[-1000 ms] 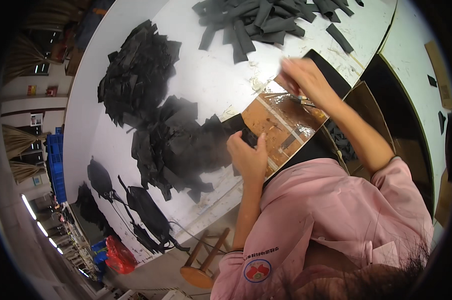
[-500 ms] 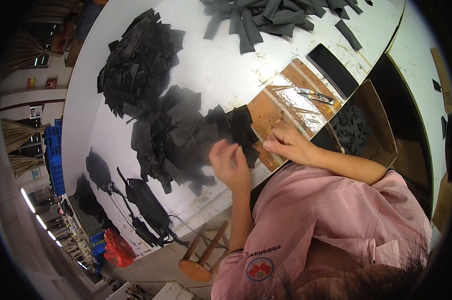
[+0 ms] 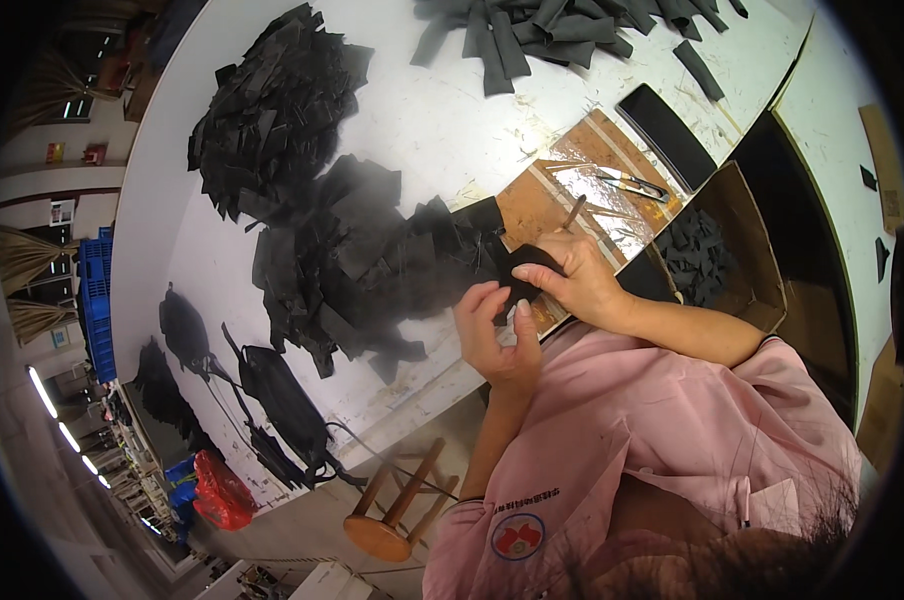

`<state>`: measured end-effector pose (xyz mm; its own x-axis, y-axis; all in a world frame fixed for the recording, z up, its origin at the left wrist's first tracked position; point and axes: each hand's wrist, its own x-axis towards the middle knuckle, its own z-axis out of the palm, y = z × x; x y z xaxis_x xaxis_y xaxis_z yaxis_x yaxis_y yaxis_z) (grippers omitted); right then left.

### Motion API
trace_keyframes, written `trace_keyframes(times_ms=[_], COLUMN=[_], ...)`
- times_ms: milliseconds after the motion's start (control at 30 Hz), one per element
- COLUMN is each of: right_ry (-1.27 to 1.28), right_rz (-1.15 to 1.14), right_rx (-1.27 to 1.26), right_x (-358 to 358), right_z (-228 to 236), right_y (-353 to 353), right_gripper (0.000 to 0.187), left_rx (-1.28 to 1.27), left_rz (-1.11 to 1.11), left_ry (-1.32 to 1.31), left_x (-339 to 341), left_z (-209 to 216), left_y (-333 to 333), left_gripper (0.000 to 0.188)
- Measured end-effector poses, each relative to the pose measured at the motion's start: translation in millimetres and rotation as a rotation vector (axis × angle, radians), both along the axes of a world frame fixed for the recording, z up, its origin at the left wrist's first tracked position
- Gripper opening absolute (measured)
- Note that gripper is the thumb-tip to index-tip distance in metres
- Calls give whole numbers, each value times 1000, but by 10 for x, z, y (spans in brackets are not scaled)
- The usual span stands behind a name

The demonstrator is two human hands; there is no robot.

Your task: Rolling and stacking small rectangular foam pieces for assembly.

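My right hand (image 3: 584,285) is closed on a small black fabric piece (image 3: 534,264), its thumb pressed on the top face. A slim brown stick (image 3: 574,212) juts out past the knuckles of that hand; its lower end is hidden, so how it is held does not show. My left hand (image 3: 499,338) is at the near left edge of the piece, with thumb and curled fingers apart and fingertips close against the fabric. To the left of both hands spreads a loose heap of flat black fabric pieces (image 3: 347,260). Beneath the hands lies a brown board (image 3: 532,205) with clear tape.
Small snips (image 3: 637,186) rest on the board beside a dark phone (image 3: 666,135). A taller black pile (image 3: 277,110) and grey-black strips (image 3: 562,25) lie farther back. A cardboard box (image 3: 757,225) holds small dark pieces. Black strapped items (image 3: 287,400) and a wooden stool (image 3: 380,538) are at left.
My left hand has moved right, away from the heap and toward my right hand. The black fabric piece is now in my right hand, and the brown stick shows more clearly.
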<state>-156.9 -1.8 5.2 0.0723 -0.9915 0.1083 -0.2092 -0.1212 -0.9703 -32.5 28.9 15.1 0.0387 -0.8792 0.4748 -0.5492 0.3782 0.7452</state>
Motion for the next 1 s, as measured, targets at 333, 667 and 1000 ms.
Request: trace_keyframes(times_ms=[333, 667, 1000], right_ry=[445, 587, 806], right_rz=[-76, -49, -17], right_rx=[-249, -438, -690], right_x=[-7, -2, -26], right_z=[56, 38, -39], right_y=[29, 39, 56], right_gripper=[22, 17, 14], left_rx=[544, 790, 949], left_rz=[19, 33, 77], left_ry=[593, 817, 1210], left_x=[-90, -43, 23], left_z=[291, 215, 147], left_y=[13, -19, -77], left_gripper=[13, 10, 7])
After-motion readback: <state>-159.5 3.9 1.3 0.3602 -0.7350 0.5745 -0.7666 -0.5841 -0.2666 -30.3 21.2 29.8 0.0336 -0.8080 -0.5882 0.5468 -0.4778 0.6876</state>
